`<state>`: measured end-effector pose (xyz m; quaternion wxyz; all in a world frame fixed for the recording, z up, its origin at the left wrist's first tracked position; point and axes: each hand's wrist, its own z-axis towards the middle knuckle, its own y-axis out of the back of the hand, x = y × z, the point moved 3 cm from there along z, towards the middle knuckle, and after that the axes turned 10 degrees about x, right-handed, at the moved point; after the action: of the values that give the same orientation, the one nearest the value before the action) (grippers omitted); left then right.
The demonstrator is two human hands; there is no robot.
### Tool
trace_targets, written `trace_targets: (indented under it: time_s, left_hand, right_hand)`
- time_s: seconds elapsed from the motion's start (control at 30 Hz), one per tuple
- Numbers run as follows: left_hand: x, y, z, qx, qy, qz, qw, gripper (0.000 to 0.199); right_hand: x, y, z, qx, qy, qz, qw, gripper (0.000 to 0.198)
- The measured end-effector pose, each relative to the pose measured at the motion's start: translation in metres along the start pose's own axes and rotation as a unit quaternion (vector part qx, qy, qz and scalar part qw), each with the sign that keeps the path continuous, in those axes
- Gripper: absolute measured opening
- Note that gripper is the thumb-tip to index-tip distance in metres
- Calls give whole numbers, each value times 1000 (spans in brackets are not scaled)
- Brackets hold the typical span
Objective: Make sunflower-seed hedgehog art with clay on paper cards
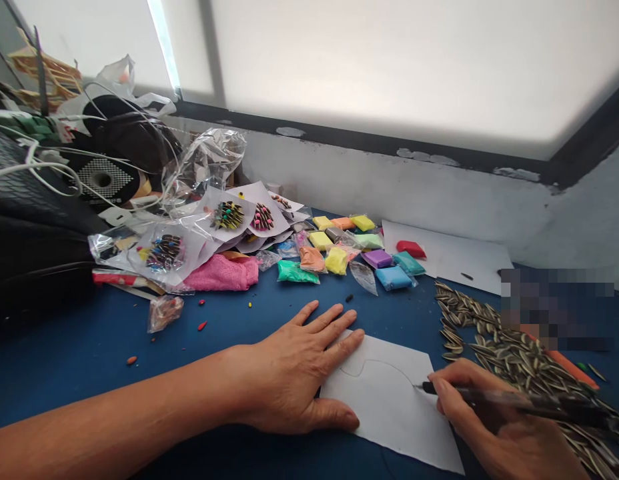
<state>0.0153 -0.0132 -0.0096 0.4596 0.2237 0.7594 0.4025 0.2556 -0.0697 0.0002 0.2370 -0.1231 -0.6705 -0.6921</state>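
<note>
**Thin dark line (384,362) traced across a five-cornered-looking white paper sheet (389,413) under two hands**

The white paper sheet is laid on a dark blue tabletop (89,347), between the fingers of both hands. It is steadied by the left hand (294,373), which is pressed flat, its fingers straight and spread wide, with nothing gripped. The sheet's left edge is covered by the index finger and thumb; the other fingertips are rested beyond it.

A slim pen with a clear barrel and black tip (469,395) is pinched between the closed thumb and fingers of the right hand (514,440). Its point is set at the right end of the wavy line, which is begun beside the left index finger.

Beyond the right fingers and to their right, striped sunflower seeds (509,357) are heaped, with a flat orange strip (567,367) laid beside them. Ahead of the left fingertips, bright clear-wrapped blocks (336,260) are scattered; farther left, a fluffy pink cloth (229,272) is bunched up.
</note>
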Motion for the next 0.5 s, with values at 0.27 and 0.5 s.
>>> trace_targets:
  time_s: [0.27,0.5]
  left_hand:
    - [1,-1,0,-23,-13,9,1000,87]
    - [0,0,0,-16,-4,14,1000,89]
  right_hand:
    - [5,1,-2,13,29,-36,999,28]
    - [3,-1,-5,5,60,-87,994,31]
